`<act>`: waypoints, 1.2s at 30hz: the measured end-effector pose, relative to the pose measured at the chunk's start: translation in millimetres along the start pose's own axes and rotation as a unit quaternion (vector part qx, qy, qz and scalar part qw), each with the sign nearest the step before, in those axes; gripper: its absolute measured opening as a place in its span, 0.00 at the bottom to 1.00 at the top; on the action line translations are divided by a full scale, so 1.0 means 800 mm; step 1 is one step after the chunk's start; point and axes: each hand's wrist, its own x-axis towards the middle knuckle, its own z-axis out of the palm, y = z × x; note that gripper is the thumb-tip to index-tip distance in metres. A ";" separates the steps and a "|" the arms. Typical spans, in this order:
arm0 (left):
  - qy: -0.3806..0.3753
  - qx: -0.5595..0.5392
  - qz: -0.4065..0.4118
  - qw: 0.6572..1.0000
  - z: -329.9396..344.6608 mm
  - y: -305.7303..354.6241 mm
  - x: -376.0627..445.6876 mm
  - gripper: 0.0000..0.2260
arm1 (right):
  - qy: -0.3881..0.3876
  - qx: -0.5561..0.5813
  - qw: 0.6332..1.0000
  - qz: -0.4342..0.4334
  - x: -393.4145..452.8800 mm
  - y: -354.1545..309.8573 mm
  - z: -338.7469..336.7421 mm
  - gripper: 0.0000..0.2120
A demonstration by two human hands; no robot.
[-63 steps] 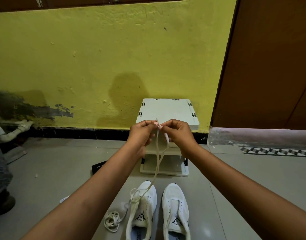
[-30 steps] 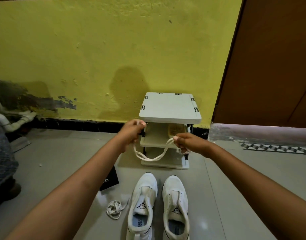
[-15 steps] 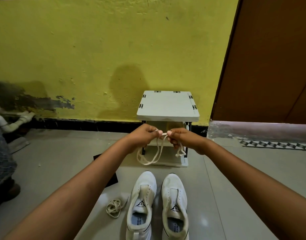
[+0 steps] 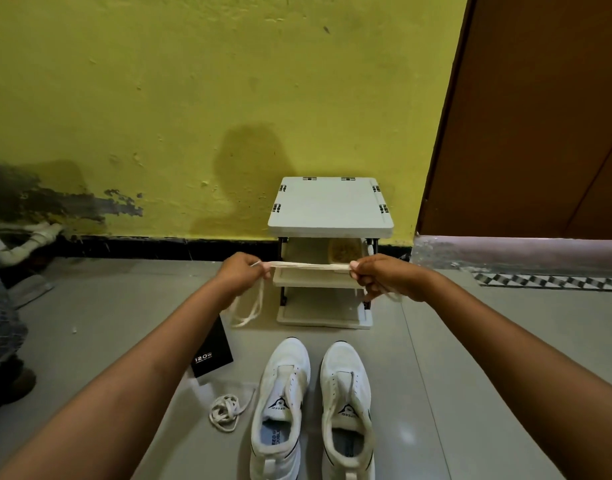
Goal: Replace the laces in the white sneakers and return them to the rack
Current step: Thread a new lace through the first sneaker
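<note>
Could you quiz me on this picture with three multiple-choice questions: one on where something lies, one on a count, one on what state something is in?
1. Where does the loose coiled lace lie?
A. on the floor left of the sneakers
B. on top of the rack
C. inside a sneaker

2. How many white sneakers stand on the floor?
A. one
B. two
C. four

3. How is the lace between the hands?
A. coiled in a ball
B. threaded through a sneaker
C. pulled straight

Answers:
1 A: it rests beside the left sneaker.
2 B: that one and the right sneaker.
3 C: the left hand and right hand hold it taut before the rack.
</note>
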 end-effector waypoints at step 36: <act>-0.080 -0.301 0.004 0.950 0.047 0.087 -0.041 0.10 | 0.051 0.018 0.999 0.006 -0.013 -0.031 0.055 0.16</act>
